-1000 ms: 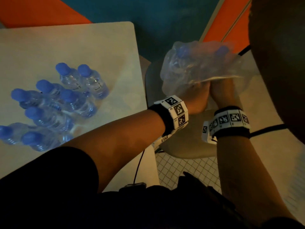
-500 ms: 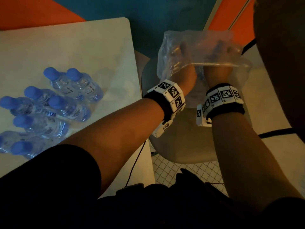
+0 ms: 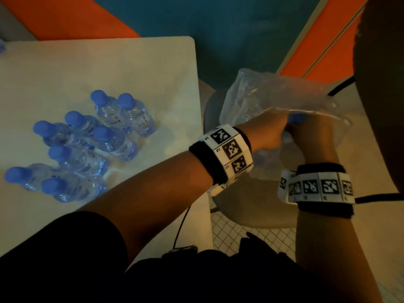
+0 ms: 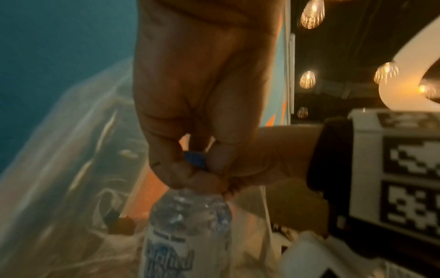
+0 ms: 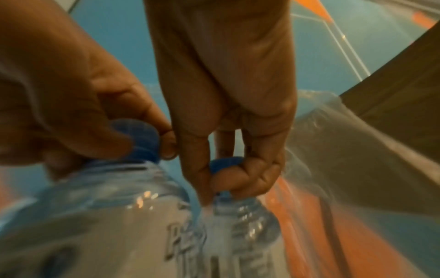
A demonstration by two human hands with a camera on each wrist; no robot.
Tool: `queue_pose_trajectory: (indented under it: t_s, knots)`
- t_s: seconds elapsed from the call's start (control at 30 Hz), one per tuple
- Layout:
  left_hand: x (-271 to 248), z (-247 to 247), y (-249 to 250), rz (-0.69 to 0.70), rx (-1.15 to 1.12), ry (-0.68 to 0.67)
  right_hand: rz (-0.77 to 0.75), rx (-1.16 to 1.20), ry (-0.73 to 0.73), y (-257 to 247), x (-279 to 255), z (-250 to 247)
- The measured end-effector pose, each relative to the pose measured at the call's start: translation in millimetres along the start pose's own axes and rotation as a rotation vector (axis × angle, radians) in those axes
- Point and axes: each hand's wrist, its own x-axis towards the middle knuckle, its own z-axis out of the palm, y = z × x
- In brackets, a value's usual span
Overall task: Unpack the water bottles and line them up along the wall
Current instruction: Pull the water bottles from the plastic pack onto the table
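Observation:
Over the chair to the right of the table, both hands are inside the loose clear plastic wrap (image 3: pixel 273 95). My left hand (image 4: pixel 195 169) grips the blue cap (image 4: pixel 194 159) of a water bottle (image 4: pixel 190 225) that hangs below it. In the right wrist view my right hand (image 5: pixel 226 178) pinches the blue cap of a second bottle (image 5: pixel 245 225), with the left hand (image 5: pixel 152 143) close beside it. The head view shows the left hand (image 3: pixel 271 134) and right hand (image 3: pixel 308 132) almost touching. Several unpacked bottles (image 3: pixel 87 138) stand clustered on the table (image 3: pixel 109 68).
A round grey chair seat (image 3: pixel 251 204) lies under the hands. Beyond the table's far edge runs a blue and orange wall (image 3: pixel 218 29). The table's back and right parts hold nothing. A dark rounded shape (image 3: pixel 382 106) crowds the right edge. Tiled floor (image 3: pixel 240 235) shows below.
The wrap and both hands have come down from their raised position. The two caps seen inside the lifted wrap a second ago are now held at its lower opening.

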Motion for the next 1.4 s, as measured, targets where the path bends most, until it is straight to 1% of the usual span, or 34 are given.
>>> queue_pose_trajectory:
  t_s: [0.03,0.07,0.13,0.2,0.27,0.3,0.37,0.43,0.5,0.57,0.63,0.73,0.9,0.97,1.13,1.2,1.27,1.33,1.4]
  knots:
    - [-5,-3,4,0.019,0.03,-0.021,0.01,0.09,0.032,3,-3,-3]
    - [-9,-4,5,0.017,0.066,-0.053,0.033,0.125,0.049,5,-6,-9]
    - [-19,-4,7,-0.007,0.104,-0.098,-0.005,0.165,0.133,8,-20,-17]
    - [-37,-5,7,0.039,0.1,-0.057,-0.068,0.213,0.162,14,-27,-21]
    - [-62,-9,6,0.091,0.075,0.034,-0.138,0.282,0.064,17,-36,-29]
    - [-75,-11,4,0.114,0.071,0.076,-0.149,0.326,-0.023,16,-46,-36]
    - [-103,-17,-2,0.11,0.074,0.136,-0.156,0.351,-0.162,17,-55,-44]
    - [-131,-24,-11,0.086,0.074,0.191,-0.164,0.37,-0.248,13,-65,-49]
    - [-158,-30,-22,0.028,0.095,0.241,-0.182,0.376,-0.294,4,-75,-51]
    - [-183,-34,-36,-0.077,0.134,0.247,-0.24,0.379,-0.29,-11,-89,-54]
    - [-203,-34,-51,-0.173,0.133,0.249,-0.324,0.396,-0.323,-29,-104,-59]
    - [-228,-30,-75,-0.359,0.118,0.277,-0.453,0.442,-0.393,-69,-126,-57]
    - [-257,-22,-120,-0.555,0.094,0.341,-0.677,0.395,-0.254,-150,-129,-15]
    - [-262,-20,-133,-0.615,0.088,0.37,-0.693,0.423,-0.215,-179,-123,7]
    - [-267,-19,-156,-0.734,0.067,0.511,-0.729,0.426,-0.088,-240,-117,47]
    - [-265,-19,-160,-0.733,0.069,0.546,-0.73,0.44,-0.037,-257,-118,50]
    - [-264,-20,-163,-0.724,0.069,0.589,-0.722,0.455,-0.019,-269,-118,49]
    - [-264,-21,-169,-0.719,0.086,0.607,-0.7,0.448,-0.034,-276,-116,47]
    - [-266,-22,-172,-0.709,0.121,0.586,-0.681,0.386,-0.071,-281,-115,42]
